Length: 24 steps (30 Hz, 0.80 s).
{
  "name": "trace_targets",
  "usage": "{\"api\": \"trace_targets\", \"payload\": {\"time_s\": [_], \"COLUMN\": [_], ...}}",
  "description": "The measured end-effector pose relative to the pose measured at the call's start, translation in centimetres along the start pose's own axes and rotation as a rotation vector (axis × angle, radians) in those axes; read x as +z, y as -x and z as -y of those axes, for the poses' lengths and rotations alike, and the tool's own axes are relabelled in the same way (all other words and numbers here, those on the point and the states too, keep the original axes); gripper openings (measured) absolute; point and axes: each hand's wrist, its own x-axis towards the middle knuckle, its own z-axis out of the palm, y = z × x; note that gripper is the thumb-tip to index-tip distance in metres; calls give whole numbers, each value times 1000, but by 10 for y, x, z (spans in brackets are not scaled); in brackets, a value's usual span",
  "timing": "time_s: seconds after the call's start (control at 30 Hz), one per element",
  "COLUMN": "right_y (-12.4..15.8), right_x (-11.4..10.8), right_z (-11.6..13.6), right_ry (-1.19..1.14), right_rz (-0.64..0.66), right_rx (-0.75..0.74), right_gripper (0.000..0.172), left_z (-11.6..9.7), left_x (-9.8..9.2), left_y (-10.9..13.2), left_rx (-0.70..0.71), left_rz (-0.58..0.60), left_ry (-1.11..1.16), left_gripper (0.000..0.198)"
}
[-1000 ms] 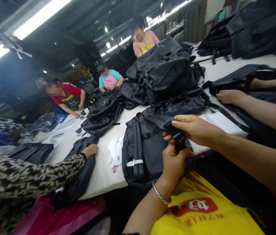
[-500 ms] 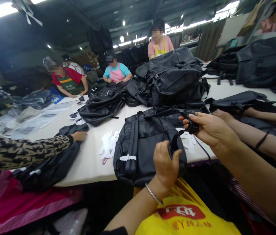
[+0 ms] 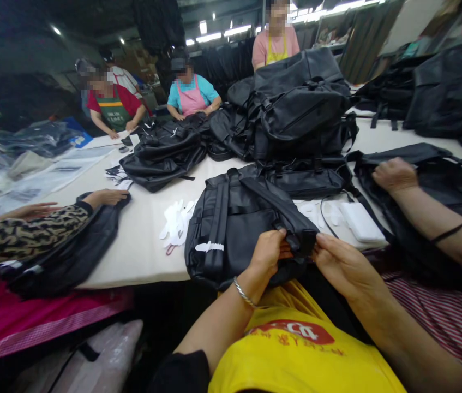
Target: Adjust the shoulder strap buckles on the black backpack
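Note:
A black backpack lies in front of me at the table's near edge, its strap side up. My right hand is closed on the lower end of the right shoulder strap, pinching its edge. Just left of it, my left hand grips the dark webbing and buckle by the same strap end; part of its fingers is hidden. The other shoulder strap lies flat, with a white paper strip across its lower part.
White paper pieces lie left of the backpack on the pale table. A white box stands to the right. Black bags are heaped behind. Co-workers' hands handle bags on both sides; several people work across the table.
My right hand has come down with the strap, which now lies across the backpack. My left hand has turned and closed at the strap's end. The white box has come into view.

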Motion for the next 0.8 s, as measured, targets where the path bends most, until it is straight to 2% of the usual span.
{"api": "trace_targets", "payload": {"time_s": [0.13,0.23,0.33,0.43,0.53,0.67,0.8], "right_y": [-38,-69,-85,-83,-69,-55,-54], "right_x": [-3,-1,2,5,2,-12,-18], "right_z": [-1,5,13,14,2,-19,-25], "right_ry": [8,75,94,79,35,53,123], "right_rz": [-103,-11,83,71,-16,-34,-20], "right_rx": [157,309,263,198,235,289,286], "right_gripper": [31,24,17,19,21,17,13], "left_z": [10,7,-4,-16,-23,-22,-18], "left_x": [-8,-18,-30,-36,-34,-26,-21], "left_y": [-19,-37,-54,-69,-80,-88,-90], "left_rx": [62,84,74,60,60,57,57], "left_rz": [-102,-192,-266,-281,-278,-260,-256], "left_ry": [-134,-221,-227,-164,-110,-48,17], "left_gripper": [20,21,22,19,19,22,22]}}
